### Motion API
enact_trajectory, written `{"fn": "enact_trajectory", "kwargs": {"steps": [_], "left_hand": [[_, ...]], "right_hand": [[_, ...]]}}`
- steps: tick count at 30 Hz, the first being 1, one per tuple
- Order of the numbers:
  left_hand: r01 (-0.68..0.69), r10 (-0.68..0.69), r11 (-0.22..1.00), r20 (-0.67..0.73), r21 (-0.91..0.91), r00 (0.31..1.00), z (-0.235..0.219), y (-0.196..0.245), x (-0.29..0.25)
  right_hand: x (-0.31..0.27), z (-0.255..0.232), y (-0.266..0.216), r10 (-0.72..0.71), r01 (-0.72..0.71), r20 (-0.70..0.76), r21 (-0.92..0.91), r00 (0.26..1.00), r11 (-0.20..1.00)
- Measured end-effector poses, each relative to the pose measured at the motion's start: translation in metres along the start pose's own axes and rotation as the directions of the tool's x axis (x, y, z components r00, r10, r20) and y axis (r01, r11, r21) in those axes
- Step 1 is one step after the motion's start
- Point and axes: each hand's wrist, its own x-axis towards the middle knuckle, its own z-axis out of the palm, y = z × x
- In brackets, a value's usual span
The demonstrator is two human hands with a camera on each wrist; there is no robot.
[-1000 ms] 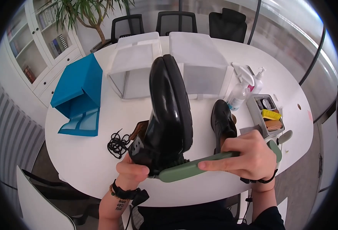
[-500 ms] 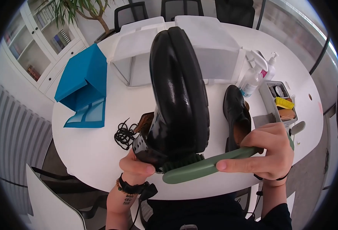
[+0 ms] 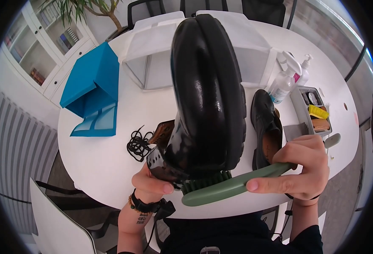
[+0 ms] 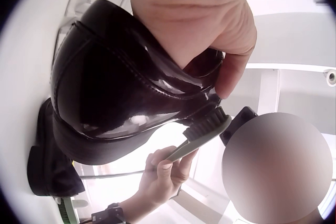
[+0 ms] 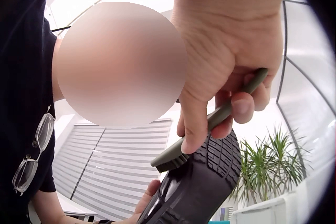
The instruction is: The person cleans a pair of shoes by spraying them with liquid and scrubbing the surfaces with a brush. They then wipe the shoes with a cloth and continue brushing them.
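Note:
A glossy black leather shoe [image 3: 203, 97] is held up over the table, its toe pointing away and its treaded sole turned to the right. My left hand [image 3: 152, 182] grips it at the opening, thumb outside and the other fingers hidden inside, as the left wrist view shows. In my right hand [image 3: 305, 169] is a green-handled brush [image 3: 220, 189], thumb laid along the handle. Its dark bristles [image 4: 207, 124] meet the shoe's upper near the laceless eyelets. The other black shoe [image 3: 264, 127] stands on the table just beyond my right hand.
Black laces [image 3: 138, 144] lie coiled left of the held shoe. A blue fabric box [image 3: 91, 80] and white fabric boxes [image 3: 150, 63] stand farther back. To the right are a spray bottle [image 3: 283, 82], a pump bottle [image 3: 305, 70] and a grey tray [image 3: 298, 103] with a yellow brush.
The brush has slid slightly right along the shoe, showing more bristles. The shoe appears larger and higher in the head view, which has also shifted. Both hands keep their hold.

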Motion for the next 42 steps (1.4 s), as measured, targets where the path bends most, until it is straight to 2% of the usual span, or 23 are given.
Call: {"fn": "enact_trajectory", "kwargs": {"steps": [2, 6, 11, 15, 18, 21, 23, 27, 29, 33, 35, 42], "left_hand": [[-0.015, 0.014, 0.997, -0.014, -0.078, 1.0, 0.005, 0.0, 0.003], [-0.022, 0.022, 0.999, -0.016, -0.039, 1.0, -0.003, -0.007, 0.0], [-0.169, 0.185, 0.981, 0.197, -0.093, 0.963, 0.015, 0.002, 0.007], [-0.146, 0.158, 0.986, 0.185, -0.08, 0.97, 0.015, 0.002, 0.005], [-0.132, 0.159, 0.981, 0.2, -0.14, 0.967, 0.012, 0.001, 0.006], [-0.161, 0.2, 0.973, 0.257, -0.165, 0.945, 0.012, 0.002, 0.008], [-0.163, 0.177, 0.984, 0.235, -0.076, 0.956, 0.011, 0.003, 0.006], [-0.139, 0.147, 0.989, 0.279, -0.051, 0.949, 0.006, 0.004, 0.006], [-0.152, 0.176, 0.982, 0.244, -0.115, 0.954, 0.016, 0.005, 0.003], [-0.178, 0.208, 0.974, 0.243, -0.138, 0.947, 0.022, 0.004, 0.002], [0.001, -0.001, 0.999, -0.007, -0.049, 1.0, 0.02, 0.003, -0.006], [0.034, -0.03, 0.998, 0.088, -0.046, 0.996, 0.004, 0.0, -0.004]], "right_hand": [[0.0, 0.0, 0.002, -0.011, 0.011, 0.003, 0.002, 1.0, 1.0], [0.001, 0.001, 0.002, -0.021, 0.021, -0.005, -0.011, 1.0, 1.0], [-0.001, 0.004, 0.004, -0.039, 0.04, -0.034, 0.034, 0.999, 0.999], [-0.003, 0.004, 0.005, -0.035, 0.036, -0.035, 0.047, 0.999, 0.998], [-0.002, 0.003, 0.005, -0.043, 0.044, -0.023, 0.042, 0.999, 0.998], [-0.001, 0.003, 0.004, -0.048, 0.049, -0.023, 0.034, 0.999, 0.998], [-0.001, 0.002, 0.004, -0.047, 0.047, -0.01, 0.046, 0.999, 0.998], [-0.001, 0.002, 0.004, -0.054, 0.055, -0.019, 0.041, 0.998, 0.998], [0.0, -0.001, 0.004, -0.042, 0.042, 0.02, 0.02, 0.999, 0.999], [-0.001, 0.001, 0.003, -0.036, 0.036, 0.008, 0.033, 0.999, 0.999], [-0.001, 0.002, 0.003, -0.034, 0.034, -0.011, 0.046, 0.999, 0.998], [-0.003, 0.002, 0.004, -0.052, 0.052, -0.007, 0.047, 0.999, 0.998]]}}
